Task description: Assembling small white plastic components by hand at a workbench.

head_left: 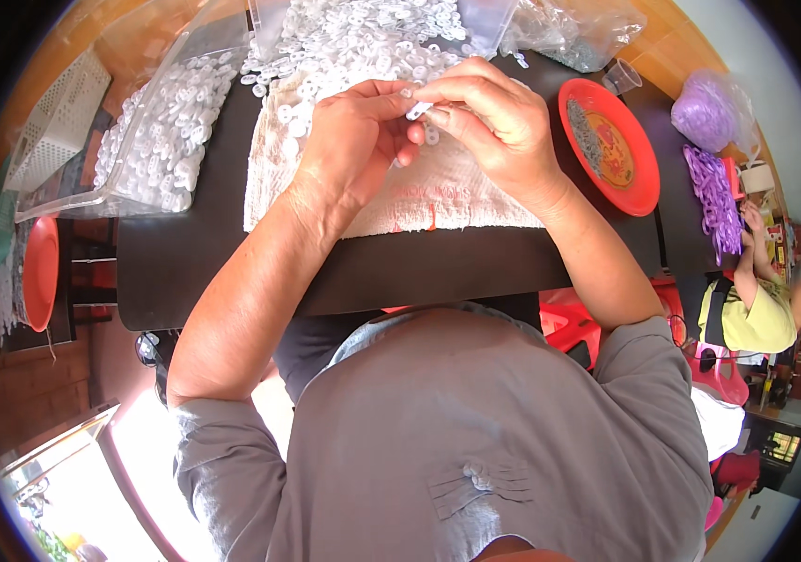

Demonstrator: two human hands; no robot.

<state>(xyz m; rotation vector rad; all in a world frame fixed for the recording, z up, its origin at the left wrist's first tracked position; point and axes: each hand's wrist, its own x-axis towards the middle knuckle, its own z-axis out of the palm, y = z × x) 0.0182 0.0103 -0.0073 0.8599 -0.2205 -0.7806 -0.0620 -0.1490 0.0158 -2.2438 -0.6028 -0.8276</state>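
Above a pale towel [410, 208] my two hands meet at a small white plastic piece [418, 110]. My left hand [353, 136] pinches at its left side, thumb and forefinger together, the other fingers curled. From the right, my right hand [499, 122] grips the same piece between thumb and forefinger. Fingers hide part of it. Just beyond the hands, many similar white oval pieces [353, 37] lie heaped, spilling from a clear plastic bin [486, 28] onto the towel. A few loose ones rest on the towel beside my left hand.
At the left, a clear bin [152, 201] holds more white pieces. A red plate [639, 187] with small grey parts stands right, near a clear cup [621, 77] and plastic bag [587, 37]. Purple strands [714, 201] lie farther right, by a person in yellow [761, 314].
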